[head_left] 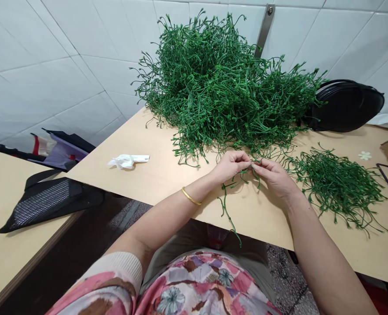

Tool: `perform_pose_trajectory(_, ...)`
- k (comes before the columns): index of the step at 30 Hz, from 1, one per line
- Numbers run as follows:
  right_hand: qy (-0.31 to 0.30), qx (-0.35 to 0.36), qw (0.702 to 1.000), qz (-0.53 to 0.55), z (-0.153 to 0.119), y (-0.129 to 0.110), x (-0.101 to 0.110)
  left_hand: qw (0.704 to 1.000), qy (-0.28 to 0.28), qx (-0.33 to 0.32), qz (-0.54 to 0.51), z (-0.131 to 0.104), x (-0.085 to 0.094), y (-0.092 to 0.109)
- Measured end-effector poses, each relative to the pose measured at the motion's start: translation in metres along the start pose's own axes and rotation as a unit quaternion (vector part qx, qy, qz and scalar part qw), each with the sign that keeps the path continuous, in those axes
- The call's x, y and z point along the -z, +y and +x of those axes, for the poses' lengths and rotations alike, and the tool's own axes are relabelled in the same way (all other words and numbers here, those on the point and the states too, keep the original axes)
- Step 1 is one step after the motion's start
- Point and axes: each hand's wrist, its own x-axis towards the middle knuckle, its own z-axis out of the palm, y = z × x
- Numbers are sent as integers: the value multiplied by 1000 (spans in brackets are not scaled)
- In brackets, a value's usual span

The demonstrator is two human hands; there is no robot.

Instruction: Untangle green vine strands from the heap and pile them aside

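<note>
My left hand (230, 166), with a gold bangle on its wrist, and my right hand (275, 176) meet over the table, fingertips almost touching. Both are closed in a pinch on a thin green plant stem (256, 178), whose ends dangle below the fingers. Another green stem (225, 211) lies by the table's front edge, under my left wrist. Just beyond my hands rises a large heap of green stems (220, 87) with small budded tips. A smaller pile of stems (340, 181) rests to the right of my right hand. Exactly where the fingertips grip is partly hidden.
A crumpled white tissue (126, 161) lies on the table (167, 183) at left. At the back right stand a black bag (347, 105) and a small white flower (365, 155). A black mesh item (43, 201) rests on another table at left. A tiled wall (82, 35) closes off the back.
</note>
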Motion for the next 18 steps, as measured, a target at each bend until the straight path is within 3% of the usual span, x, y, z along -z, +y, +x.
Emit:
perform_pose_trajectory(5,3,-24,1000,11,-1,-3,0,999,-18,4,37,2,2,-4)
perform_pose_trajectory(12,-13,34,989,-143,-2,-6,-4,997,-30,23,61,2,0,-5)
perform_pose_trajectory(18,4,69,970,-233,-1,-3,-4,995,-29,93,-24,0,2,-2)
